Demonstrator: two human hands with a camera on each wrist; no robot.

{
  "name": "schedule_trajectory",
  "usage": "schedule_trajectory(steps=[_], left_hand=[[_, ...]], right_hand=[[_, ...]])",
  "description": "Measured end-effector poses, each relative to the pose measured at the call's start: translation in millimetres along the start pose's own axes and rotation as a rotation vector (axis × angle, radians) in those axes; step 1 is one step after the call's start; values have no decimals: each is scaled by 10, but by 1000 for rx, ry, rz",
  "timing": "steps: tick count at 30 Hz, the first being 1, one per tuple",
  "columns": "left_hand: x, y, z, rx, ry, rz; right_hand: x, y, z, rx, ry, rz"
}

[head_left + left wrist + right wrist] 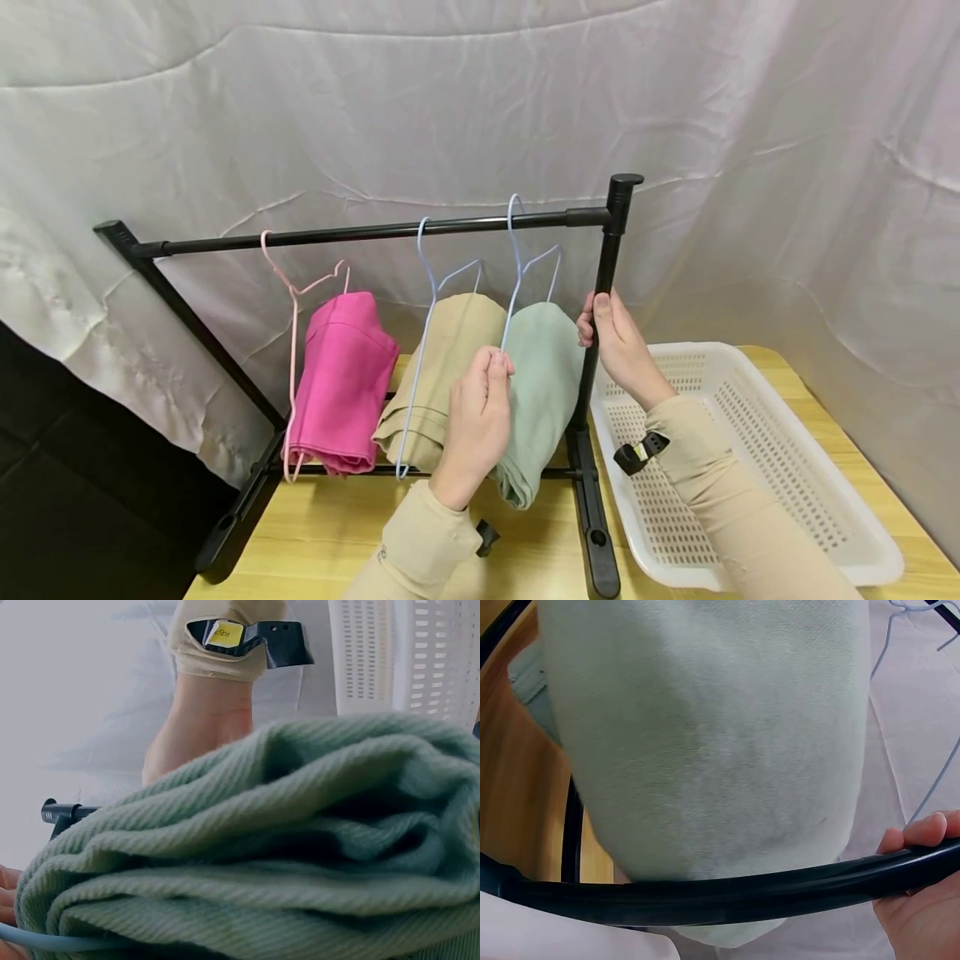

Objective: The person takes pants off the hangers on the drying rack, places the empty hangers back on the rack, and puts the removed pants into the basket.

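Observation:
My left hand [480, 408] grips the near side of a light blue hanger [516, 250], its fingers curled at the wire. The hook of that hanger is over the top bar of a black clothes rack [360, 233], near the right end. Folded pale green trousers [543, 375] hang from it; their thick ribbed folds [262, 847] fill the left wrist view and hide most of the left hand. My right hand [618, 342] holds the rack's right post [795, 892], thumb and fingers wrapped around it, just beside the green trousers.
Left of the green trousers hang folded khaki trousers [450, 358] on another blue hanger [427, 308] and folded bright pink trousers [345, 375] on a pink hanger [294, 350]. A white perforated basket [757, 400] stands right of the rack on the wooden table [330, 533]. A pale curtain [375, 108] hangs behind.

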State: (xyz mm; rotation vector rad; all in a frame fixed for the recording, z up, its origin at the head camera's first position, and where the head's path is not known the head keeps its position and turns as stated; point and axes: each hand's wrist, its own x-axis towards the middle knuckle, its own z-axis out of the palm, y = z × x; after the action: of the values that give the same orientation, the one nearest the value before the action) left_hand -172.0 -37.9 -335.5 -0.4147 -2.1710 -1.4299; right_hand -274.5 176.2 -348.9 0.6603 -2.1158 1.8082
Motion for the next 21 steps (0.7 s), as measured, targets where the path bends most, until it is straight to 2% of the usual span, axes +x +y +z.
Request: schedule_trajectory(steps=[11, 21], left_hand=[[19, 54, -84, 11, 33, 34], [-45, 93, -182, 18, 38, 37]], right_hand=[[0, 18, 1, 8, -3, -15], [3, 25, -3, 5, 3, -14]])
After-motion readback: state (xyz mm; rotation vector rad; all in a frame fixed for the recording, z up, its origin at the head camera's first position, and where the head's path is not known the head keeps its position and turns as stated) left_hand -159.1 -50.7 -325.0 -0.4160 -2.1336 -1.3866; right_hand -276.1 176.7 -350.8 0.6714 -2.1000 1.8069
